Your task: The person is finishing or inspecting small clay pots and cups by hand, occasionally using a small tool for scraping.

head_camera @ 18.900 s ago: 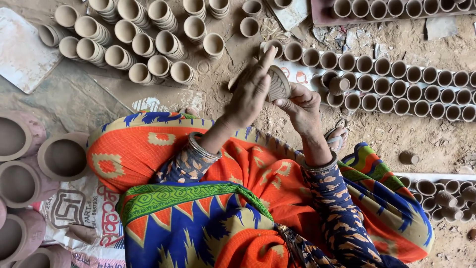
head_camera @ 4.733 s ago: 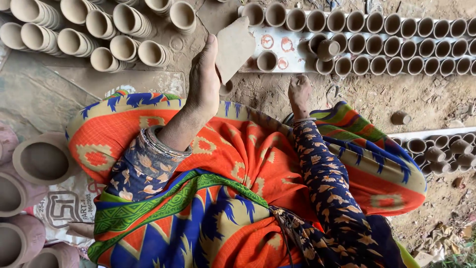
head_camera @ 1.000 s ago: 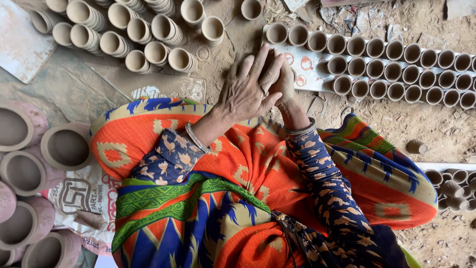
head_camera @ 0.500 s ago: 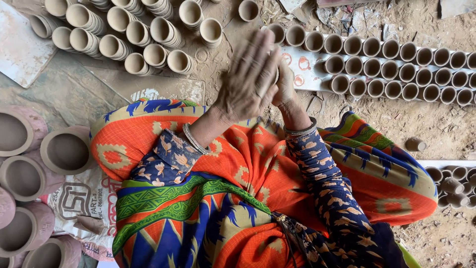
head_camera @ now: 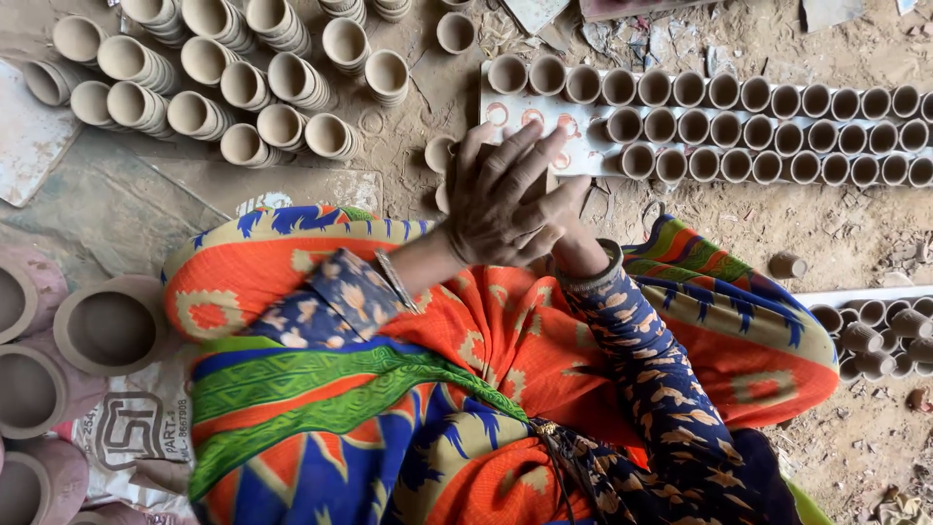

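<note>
**Hands pressed together over lap; anything between the palms is hidden**

The left hand (head_camera: 505, 199) lies flat over the right hand (head_camera: 564, 219), fingers spread and pointing up and to the right. It covers most of the right hand; only the right thumb side and wrist show. Whether either grip grasps anything cannot be told, since the space between the palms is out of sight. Both forearms rise from a bright orange, blue and green cloth (head_camera: 486, 360) over the knees, and the right sleeve (head_camera: 661, 369) is dark with an orange print. A bangle (head_camera: 394, 282) sits on the left wrist.

Just beyond the fingertips, a white board (head_camera: 583, 146) on the ground carries rows of small clay cups (head_camera: 739, 126). One cup (head_camera: 439, 153) stands close to the left hand, partly hidden. Stacked cups (head_camera: 194, 78) lie at upper left. Large clay pots (head_camera: 107, 326) at the left edge are cut off.
</note>
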